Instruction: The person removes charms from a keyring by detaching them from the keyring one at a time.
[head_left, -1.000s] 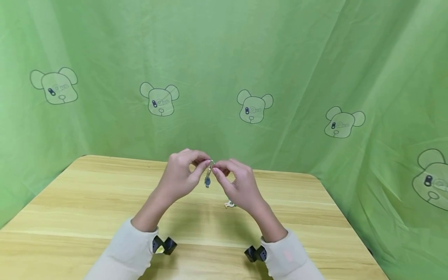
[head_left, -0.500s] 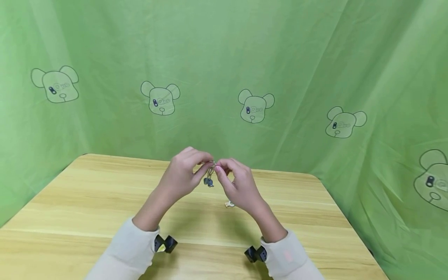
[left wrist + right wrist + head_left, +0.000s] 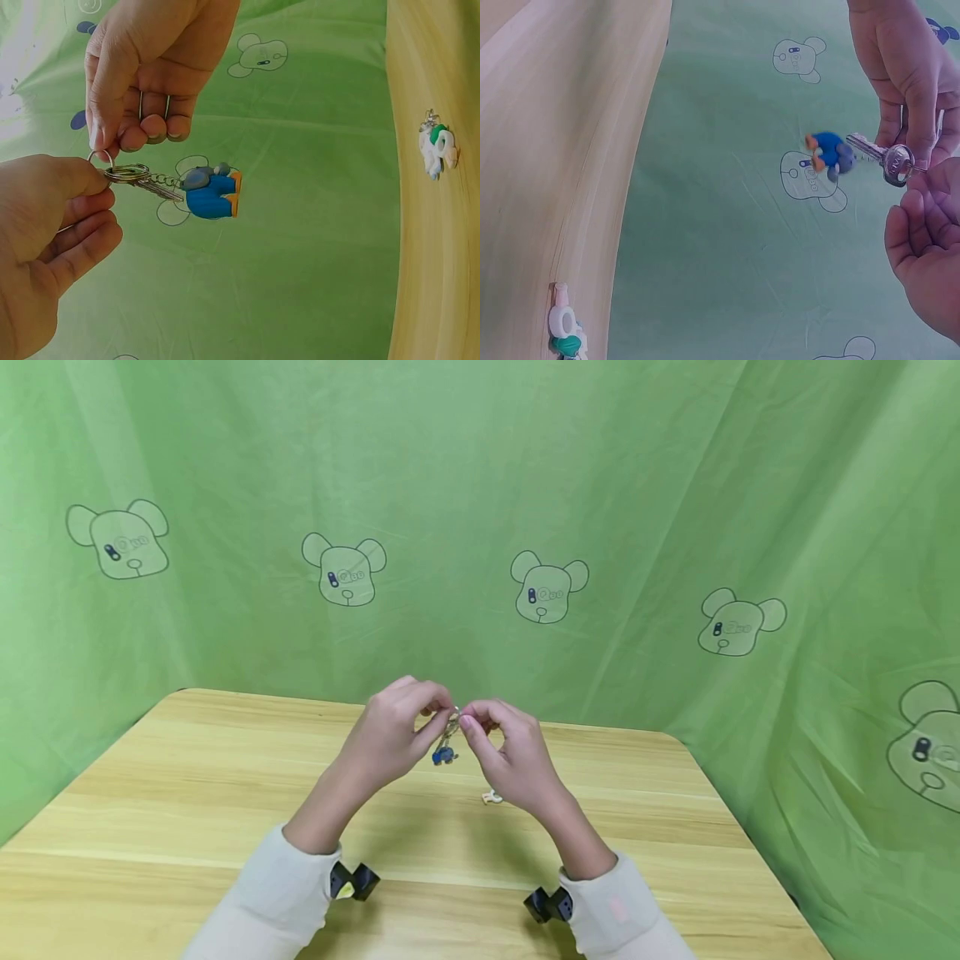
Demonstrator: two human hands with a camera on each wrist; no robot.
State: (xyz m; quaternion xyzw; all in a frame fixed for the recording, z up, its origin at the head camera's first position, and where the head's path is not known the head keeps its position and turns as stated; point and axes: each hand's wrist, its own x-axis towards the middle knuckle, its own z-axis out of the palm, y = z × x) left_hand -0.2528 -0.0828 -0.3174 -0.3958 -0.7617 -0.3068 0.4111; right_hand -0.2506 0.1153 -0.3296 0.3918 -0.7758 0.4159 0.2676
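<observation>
Both hands are raised close together above the table, with a keychain between their fingertips. My left hand [image 3: 386,727] pinches the metal rings [image 3: 127,174] with thumb and forefinger. Facing it, my right hand [image 3: 513,756] pinches a thin metal ring [image 3: 101,156] at the top of the bunch. A silver key [image 3: 892,159] hangs from the rings. Beside the key, a short chain carries a small grey-headed figurine [image 3: 210,193] in blue with orange feet. Fingertips partly hide the rings in the head view.
On the wooden table [image 3: 225,793], a small white and green charm [image 3: 437,146] with a metal clasp lies below my right hand. A green curtain [image 3: 450,460] with printed bear heads hangs behind the table. Black wrist cameras [image 3: 355,882] sit at both cuffs.
The figurine has swung and turned, showing more of its blue side. Both hands stay almost in place, pinching the rings, with only small finger movements.
</observation>
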